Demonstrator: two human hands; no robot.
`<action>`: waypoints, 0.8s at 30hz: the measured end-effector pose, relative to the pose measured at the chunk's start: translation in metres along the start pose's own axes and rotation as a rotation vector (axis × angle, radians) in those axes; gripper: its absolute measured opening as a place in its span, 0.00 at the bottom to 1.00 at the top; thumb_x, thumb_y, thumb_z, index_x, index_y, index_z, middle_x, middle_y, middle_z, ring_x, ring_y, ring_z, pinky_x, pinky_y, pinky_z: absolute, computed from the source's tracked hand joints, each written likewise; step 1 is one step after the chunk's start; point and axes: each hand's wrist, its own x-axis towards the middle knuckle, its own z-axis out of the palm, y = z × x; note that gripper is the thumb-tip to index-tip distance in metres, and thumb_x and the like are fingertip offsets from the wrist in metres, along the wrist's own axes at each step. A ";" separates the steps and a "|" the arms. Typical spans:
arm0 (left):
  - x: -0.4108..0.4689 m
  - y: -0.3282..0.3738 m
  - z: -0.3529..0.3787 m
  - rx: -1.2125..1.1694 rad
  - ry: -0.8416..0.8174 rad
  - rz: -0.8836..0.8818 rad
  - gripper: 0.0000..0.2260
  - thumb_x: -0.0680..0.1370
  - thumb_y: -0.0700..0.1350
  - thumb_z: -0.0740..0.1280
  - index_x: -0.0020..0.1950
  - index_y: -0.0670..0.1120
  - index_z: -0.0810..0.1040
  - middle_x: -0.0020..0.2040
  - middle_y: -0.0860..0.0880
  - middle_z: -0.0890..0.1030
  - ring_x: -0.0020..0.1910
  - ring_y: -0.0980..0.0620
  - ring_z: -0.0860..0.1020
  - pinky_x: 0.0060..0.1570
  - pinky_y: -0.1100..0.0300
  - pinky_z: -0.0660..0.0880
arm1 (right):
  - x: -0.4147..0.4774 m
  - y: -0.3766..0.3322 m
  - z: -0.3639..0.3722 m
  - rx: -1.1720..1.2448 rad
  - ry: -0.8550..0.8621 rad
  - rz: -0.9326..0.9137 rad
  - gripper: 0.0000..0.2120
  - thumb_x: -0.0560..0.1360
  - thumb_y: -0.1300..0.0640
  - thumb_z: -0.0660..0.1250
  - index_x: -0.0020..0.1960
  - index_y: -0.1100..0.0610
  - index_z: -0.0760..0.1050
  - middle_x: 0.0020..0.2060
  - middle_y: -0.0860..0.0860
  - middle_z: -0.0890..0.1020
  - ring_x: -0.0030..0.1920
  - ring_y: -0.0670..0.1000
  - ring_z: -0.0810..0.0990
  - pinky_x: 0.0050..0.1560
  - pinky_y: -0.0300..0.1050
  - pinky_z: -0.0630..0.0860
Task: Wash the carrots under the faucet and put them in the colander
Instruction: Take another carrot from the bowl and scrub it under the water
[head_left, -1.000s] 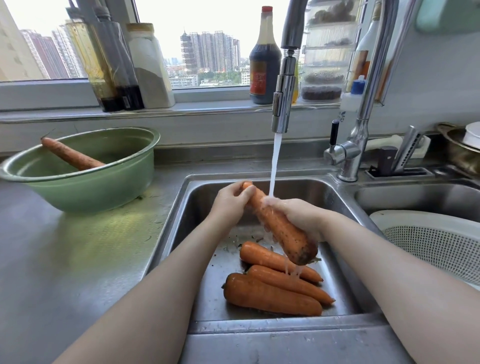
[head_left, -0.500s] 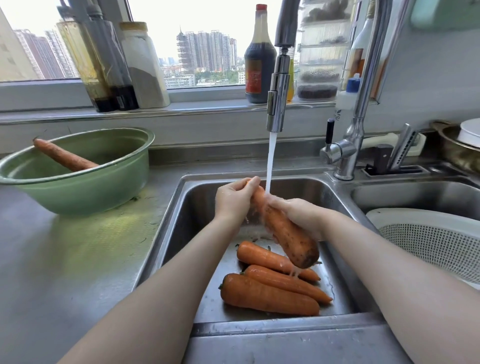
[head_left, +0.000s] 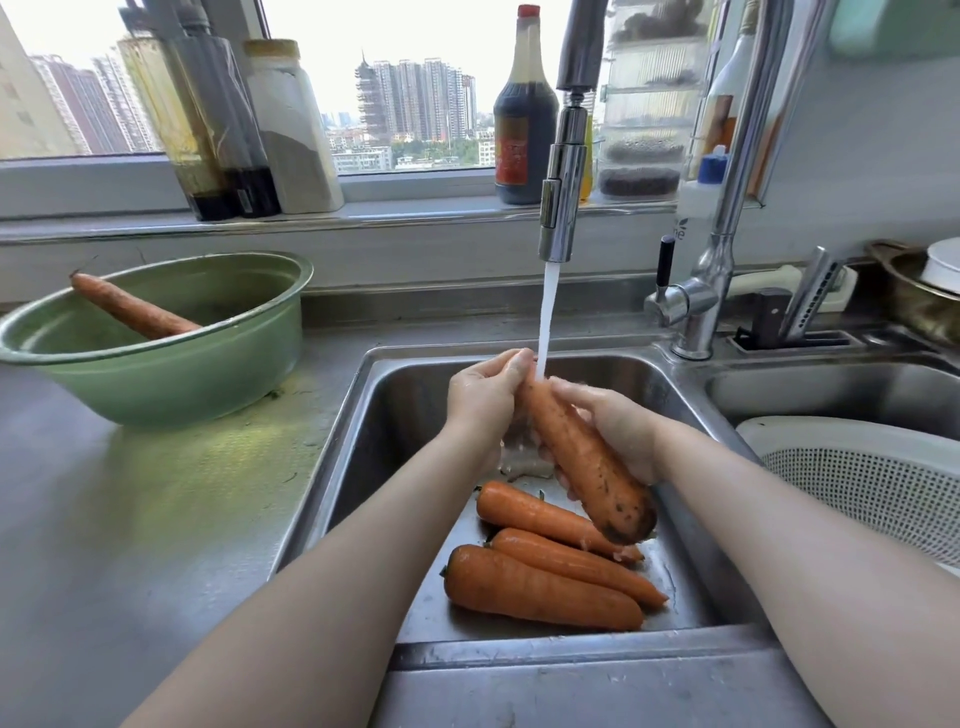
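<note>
Carrot (head_left: 576, 457) wet, stiff, likely slippery; left hand (head_left: 485, 397) pinches its tip, right hand (head_left: 618, 431) wraps its thick middle.

I hold a muddy carrot (head_left: 576, 457) tilted over the sink (head_left: 363, 441). My left hand (head_left: 483, 395) grips its narrow tip and my right hand (head_left: 618, 431) wraps round its middle. Water from the faucet (head_left: 561, 208) at twelve o'clock strikes the tip. Three carrots (head_left: 540, 587) lie on the sink floor at six o'clock. At ten o'clock on the surface (head_left: 130, 519) stands a green bowl (head_left: 156, 374) holding a lone carrot (head_left: 130, 312). The white colander (head_left: 857, 478) sits at three o'clock.
</note>
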 end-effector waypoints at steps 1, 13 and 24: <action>0.002 0.000 0.000 -0.006 0.027 0.006 0.04 0.80 0.48 0.73 0.52 0.51 0.87 0.50 0.44 0.88 0.52 0.44 0.86 0.54 0.48 0.84 | -0.001 -0.001 0.002 -0.036 0.005 -0.007 0.30 0.82 0.33 0.57 0.54 0.59 0.82 0.39 0.56 0.83 0.34 0.54 0.82 0.37 0.49 0.81; 0.001 -0.003 -0.011 0.313 -0.190 0.141 0.08 0.80 0.43 0.71 0.57 0.49 0.85 0.48 0.46 0.86 0.44 0.44 0.86 0.42 0.52 0.83 | 0.008 0.001 0.002 -0.134 0.214 -0.040 0.30 0.86 0.37 0.51 0.61 0.62 0.77 0.37 0.61 0.82 0.32 0.57 0.82 0.37 0.51 0.82; 0.004 -0.005 -0.016 0.354 -0.136 0.166 0.12 0.80 0.47 0.72 0.65 0.54 0.82 0.58 0.48 0.85 0.55 0.48 0.85 0.51 0.50 0.85 | 0.018 -0.001 0.016 -0.137 0.329 -0.048 0.30 0.86 0.38 0.52 0.69 0.61 0.76 0.35 0.59 0.83 0.30 0.56 0.83 0.36 0.52 0.82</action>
